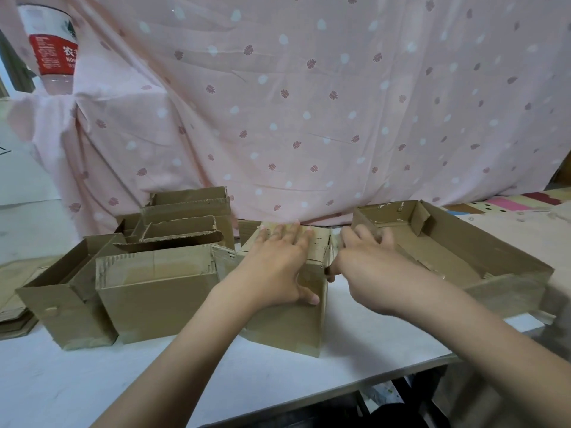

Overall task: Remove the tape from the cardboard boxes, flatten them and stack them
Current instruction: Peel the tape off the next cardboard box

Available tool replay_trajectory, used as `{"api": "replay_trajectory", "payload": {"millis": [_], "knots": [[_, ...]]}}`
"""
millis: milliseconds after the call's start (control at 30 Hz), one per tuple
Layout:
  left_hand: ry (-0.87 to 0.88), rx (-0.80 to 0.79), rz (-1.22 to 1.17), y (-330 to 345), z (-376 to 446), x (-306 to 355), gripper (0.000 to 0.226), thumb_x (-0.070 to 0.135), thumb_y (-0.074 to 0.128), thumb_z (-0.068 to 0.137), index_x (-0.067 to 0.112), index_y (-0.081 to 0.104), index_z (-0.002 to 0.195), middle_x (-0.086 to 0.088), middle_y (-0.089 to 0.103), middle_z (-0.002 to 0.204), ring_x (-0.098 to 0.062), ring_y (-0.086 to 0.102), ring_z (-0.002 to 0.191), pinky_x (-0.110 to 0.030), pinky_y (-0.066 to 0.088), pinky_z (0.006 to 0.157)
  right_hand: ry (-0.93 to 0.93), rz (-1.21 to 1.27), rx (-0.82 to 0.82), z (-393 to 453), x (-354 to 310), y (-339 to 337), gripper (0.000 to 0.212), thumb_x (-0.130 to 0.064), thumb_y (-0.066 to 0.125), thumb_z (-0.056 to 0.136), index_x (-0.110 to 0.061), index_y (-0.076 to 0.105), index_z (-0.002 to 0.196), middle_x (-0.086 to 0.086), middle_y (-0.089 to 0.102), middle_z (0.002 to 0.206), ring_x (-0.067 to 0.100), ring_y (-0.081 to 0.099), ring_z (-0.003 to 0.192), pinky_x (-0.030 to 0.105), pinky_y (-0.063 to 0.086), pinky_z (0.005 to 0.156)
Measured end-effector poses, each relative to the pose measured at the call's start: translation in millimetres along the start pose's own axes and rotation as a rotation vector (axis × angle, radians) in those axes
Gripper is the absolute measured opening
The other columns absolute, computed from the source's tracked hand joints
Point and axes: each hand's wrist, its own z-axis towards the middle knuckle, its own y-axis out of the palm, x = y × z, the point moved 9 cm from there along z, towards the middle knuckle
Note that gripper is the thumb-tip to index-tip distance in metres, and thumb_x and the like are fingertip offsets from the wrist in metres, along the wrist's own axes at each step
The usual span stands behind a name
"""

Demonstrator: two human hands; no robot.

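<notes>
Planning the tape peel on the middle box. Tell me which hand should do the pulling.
Right. The right hand already sits at the closed box's right top edge, fingers curled there, seemingly on a tape end. The left hand lies flat on the box top, well placed to hold it down.

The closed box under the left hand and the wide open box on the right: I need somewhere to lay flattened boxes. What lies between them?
In the head view, only the right hand, at the closed box's right edge; beneath it, bare white table.
</notes>
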Motion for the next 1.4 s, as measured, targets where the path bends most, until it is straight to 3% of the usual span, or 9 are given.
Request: {"api": "replay_trajectory", "payload": {"millis": [133,267,467,700,900,1000,1133,1267,1400], "knots": [[-0.007,-0.009,0.002,0.2,-0.8,-1.3,0.124,0.069,0.072,0.072,0.016,-0.001,0.158,-0.011,-0.001,0.166,-0.030,0.003,0.153,-0.049,0.006,0.123,-0.023,0.303,-0.065,-8.9,13.2,11.4,0.043,-0.014,0.041,0.100,-0.044,0.065,0.118,-0.003,0.032,0.103,0.016,0.033,0.114,0.039,0.028,0.100],[-0.014,-0.009,0.004,-0.1,1.4,-1.5,0.120,0.067,0.070,0.075,0.016,0.001,0.158,-0.012,0.002,0.166,-0.032,0.006,0.152,-0.051,0.007,0.123,0.002,0.745,-0.006,-9.8,27.1,17.8,0.014,-0.049,0.068,0.088,-0.036,0.071,0.092,-0.005,0.040,0.109,0.005,0.042,0.109,0.025,0.035,0.100],[-0.034,-0.045,0.000,0.5,7.2,0.1,0.123,0.067,0.072,0.073,0.013,0.000,0.158,-0.013,0.000,0.166,-0.032,0.004,0.152,-0.052,0.006,0.122,0.186,0.944,0.363,-3.7,30.9,37.4,0.023,-0.040,0.086,0.070,-0.030,0.065,0.069,-0.009,0.045,0.095,0.017,0.049,0.100,0.036,0.041,0.096],[-0.036,-0.045,-0.002,2.4,8.6,-2.0,0.126,0.069,0.073,0.070,0.015,0.000,0.158,-0.012,-0.001,0.166,-0.031,0.003,0.153,-0.051,0.006,0.123,0.091,0.842,0.672,-20.2,24.3,32.1,0.023,-0.027,0.083,0.078,-0.030,0.064,0.066,-0.010,0.039,0.090,0.024,0.042,0.094,0.007,0.024,0.086],[-0.020,-0.046,-0.021,2.1,8.0,-2.1,0.125,0.067,0.074,0.070,0.017,0.001,0.158,-0.010,-0.001,0.166,-0.029,0.002,0.153,-0.051,0.006,0.123,-0.194,0.505,0.956,-39.8,1.8,16.4,0.010,-0.013,0.079,0.079,-0.011,0.070,0.076,-0.005,0.041,0.096,0.005,0.037,0.101,0.036,0.031,0.085],[-0.011,-0.042,-0.021,1.1,9.0,-3.8,0.124,0.068,0.074,0.070,0.018,0.002,0.158,-0.009,-0.001,0.166,-0.028,0.002,0.153,-0.050,0.006,0.123,-0.212,0.528,0.920,-38.6,9.3,17.2,0.011,-0.018,0.077,0.083,-0.015,0.070,0.076,-0.009,0.041,0.097,0.002,0.040,0.103,0.037,0.030,0.088],[0.007,0.003,-0.017,1.2,7.1,-6.7,0.125,0.073,0.070,0.069,0.020,0.002,0.158,-0.006,0.000,0.167,-0.025,0.003,0.153,-0.047,0.006,0.124,0.025,1.050,0.546,-24.4,38.0,44.5,0.025,-0.023,0.079,0.083,-0.021,0.056,0.072,-0.015,0.049,0.099,0.004,0.052,0.107,0.014,0.035,0.090],[-0.009,0.064,-0.062,-0.4,3.1,-4.0,0.120,0.091,0.046,0.068,0.023,0.008,0.158,-0.004,0.004,0.167,-0.023,0.006,0.153,-0.048,0.007,0.123,0.220,1.345,0.615,-22.5,68.6,56.0,0.035,-0.011,0.078,0.084,-0.013,0.055,0.058,-0.004,0.069,0.086,0.014,0.066,0.088,0.022,0.045,0.077],[-0.055,0.158,-0.079,-5.3,-1.1,-4.2,0.100,0.085,0.040,0.078,0.026,0.019,0.156,-0.002,0.013,0.166,-0.021,0.012,0.152,-0.046,0.009,0.123,0.384,1.445,0.626,-12.3,77.7,59.4,0.026,-0.001,0.071,0.087,0.003,0.054,0.068,0.004,0.074,0.082,0.016,0.075,0.076,0.018,0.049,0.068]]}}
